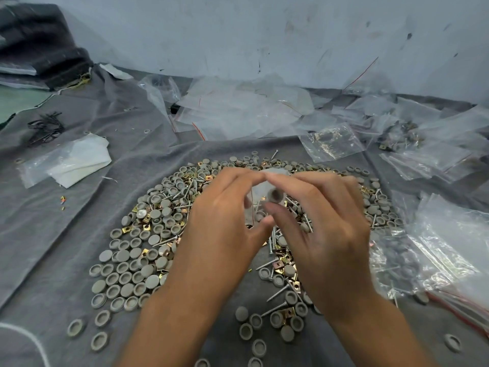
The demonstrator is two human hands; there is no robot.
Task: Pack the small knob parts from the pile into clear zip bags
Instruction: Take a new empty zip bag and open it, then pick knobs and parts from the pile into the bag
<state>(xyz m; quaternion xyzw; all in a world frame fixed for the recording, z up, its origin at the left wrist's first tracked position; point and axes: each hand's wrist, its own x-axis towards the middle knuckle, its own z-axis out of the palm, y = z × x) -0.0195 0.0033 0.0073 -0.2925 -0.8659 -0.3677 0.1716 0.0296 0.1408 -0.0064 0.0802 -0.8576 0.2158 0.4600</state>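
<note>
A wide pile of small grey round knob parts [137,250], mixed with screws and brass square clips, lies on the grey cloth in front of me. Above its middle I hold a small clear zip bag [260,192] with a few grey knobs showing inside. My left hand [225,223] pinches the bag's top left edge between forefinger and thumb. My right hand [322,221] pinches the top right edge, its fingers curled round the bag's side. Both hands are slightly blurred and cover the centre of the pile.
Empty clear zip bags [238,109] with red strips lie heaped at the back. Filled bags [436,255] pile up on the right. A white folded sheet [79,160] and black wire bits [46,127] lie at left. A dark fabric bundle [39,43] sits back left against the wall.
</note>
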